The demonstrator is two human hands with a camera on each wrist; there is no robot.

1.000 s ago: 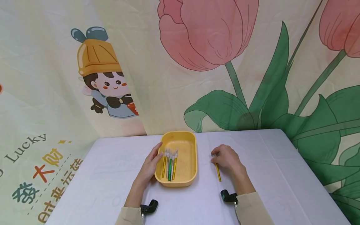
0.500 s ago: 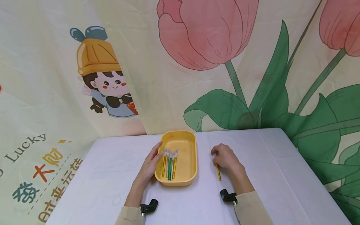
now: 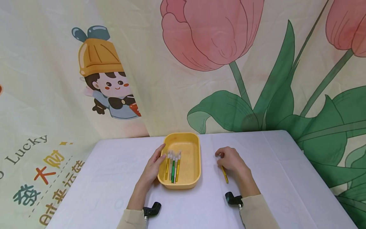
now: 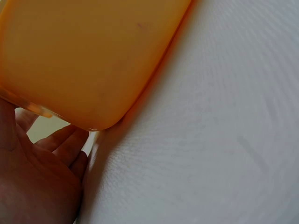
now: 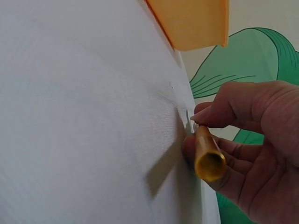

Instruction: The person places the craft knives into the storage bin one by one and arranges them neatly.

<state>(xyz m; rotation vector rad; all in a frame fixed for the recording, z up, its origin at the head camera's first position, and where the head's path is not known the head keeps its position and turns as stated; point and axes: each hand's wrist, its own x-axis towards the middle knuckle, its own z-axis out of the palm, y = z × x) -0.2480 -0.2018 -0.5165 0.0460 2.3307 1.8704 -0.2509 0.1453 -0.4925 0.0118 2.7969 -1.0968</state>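
Note:
My left hand (image 3: 152, 168) holds the left side of a yellow plastic tray (image 3: 191, 178), the thumb over its rim and the fingers along the outer wall. In the left wrist view the tray's wall (image 4: 93, 56) fills the upper left, above the hand's curled fingers. Several slim pen-like sticks (image 3: 172, 170), gold, silver and green with pale clear ends, lie side by side in the tray's left half. To the right of the tray, my right hand (image 3: 231, 159) pinches a gold pen-like stick (image 3: 225, 175) between thumb and fingers. Its far end is hidden by the fingers; its round butt faces the right wrist camera.
A white cloth covers the table (image 3: 271, 178). Behind it hangs a cream curtain (image 3: 160, 95) printed with tulips and a cartoon child. Black wrist cameras (image 3: 233, 198) sit at both cuffs. The tray's corner (image 5: 196, 23) shows at the top of the right wrist view.
The gold stick's near end has swung slightly to the right in the right hand's pinch. The left hand and the tray have stayed in place.

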